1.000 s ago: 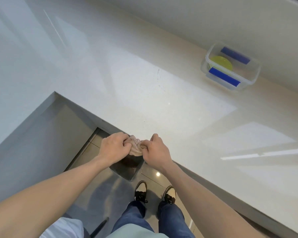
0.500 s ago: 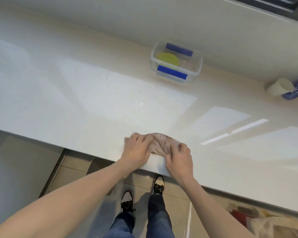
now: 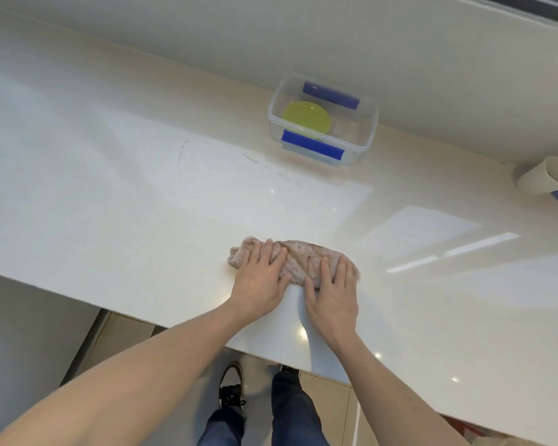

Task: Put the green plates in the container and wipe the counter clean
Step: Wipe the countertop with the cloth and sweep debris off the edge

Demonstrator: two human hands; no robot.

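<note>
Pressing cloth [image 3: 298, 259] flat under both hands, counter [image 3: 126, 204] edge.

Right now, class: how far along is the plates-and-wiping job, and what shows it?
Done: green plates lie inside the clear container, which has no lid on. In hand: the left hand and right hand press a pinkish cloth flat on the counter near its front edge. Left: faint streaks further back look unwiped.

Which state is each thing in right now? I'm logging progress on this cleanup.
green plates: inside the container.
container: lid off, blue latches hanging.
cloth: flat on the counter.
left hand: pressing the cloth.
right hand: pressing the cloth.
cup: on its side.
</note>
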